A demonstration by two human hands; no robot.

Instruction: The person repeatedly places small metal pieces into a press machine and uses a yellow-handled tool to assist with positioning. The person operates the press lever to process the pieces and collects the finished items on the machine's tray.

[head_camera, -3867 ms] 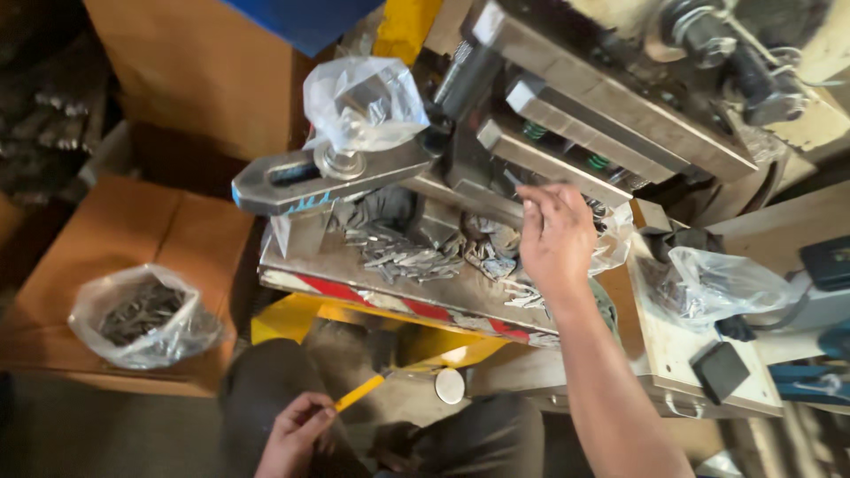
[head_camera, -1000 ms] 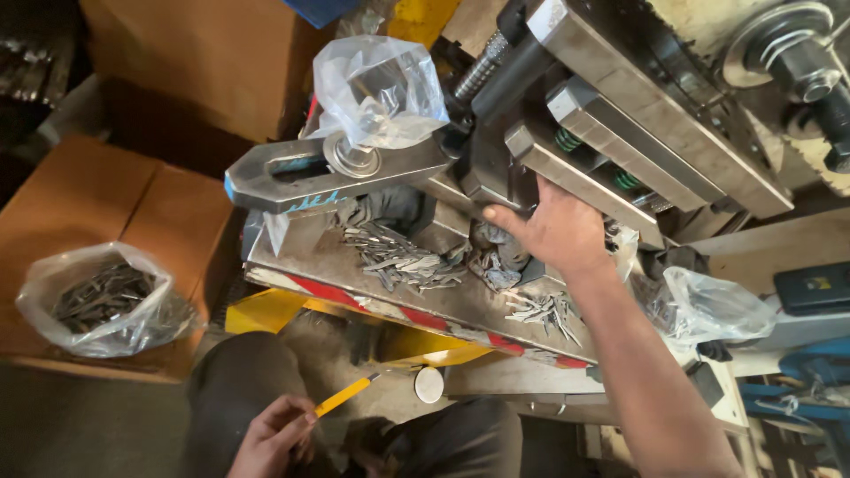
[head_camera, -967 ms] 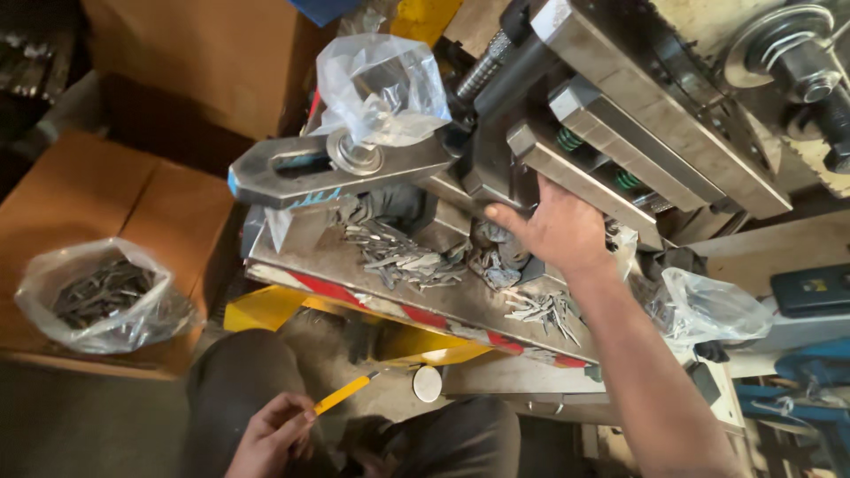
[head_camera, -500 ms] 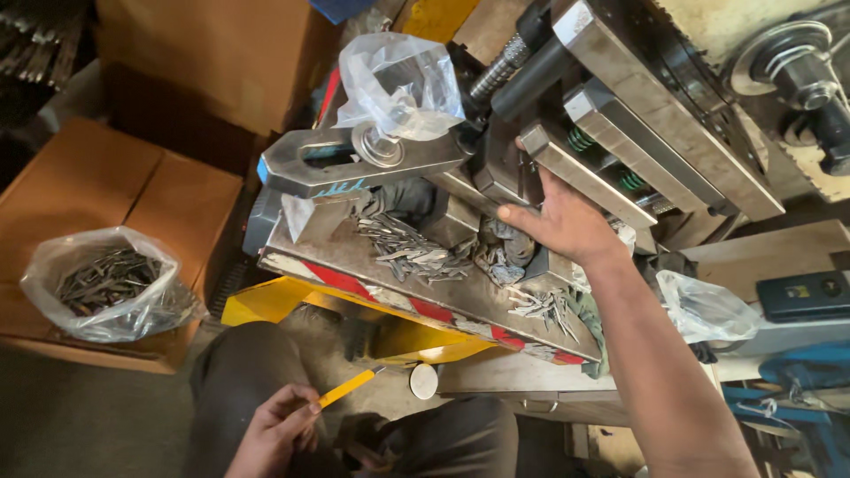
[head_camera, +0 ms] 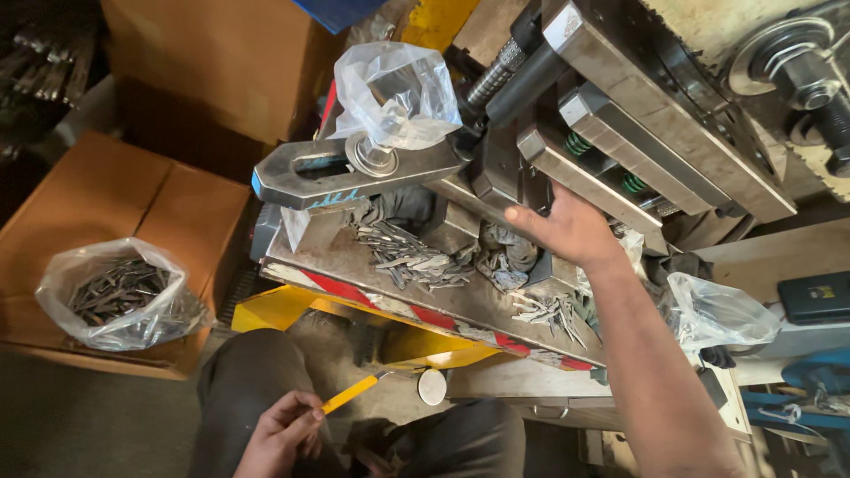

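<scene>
Yellow-handled tool (head_camera: pixel 352 391) pinched in left hand (head_camera: pixel 282 434) low over the lap — right hand (head_camera: pixel 574 232) up at the grey machine block (head_camera: pixel 591 181), fingers loosely curled, grasping nothing visible; metal pieces (head_camera: pixel 416 258) heaped on steel tray (head_camera: pixel 354 265) below

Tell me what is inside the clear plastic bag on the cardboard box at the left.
The plastic bag on the cardboard box holds a heap of small dark metal pieces, long and thin. What lies beneath the top layer is covered, and their exact shape is too small to tell.
</scene>
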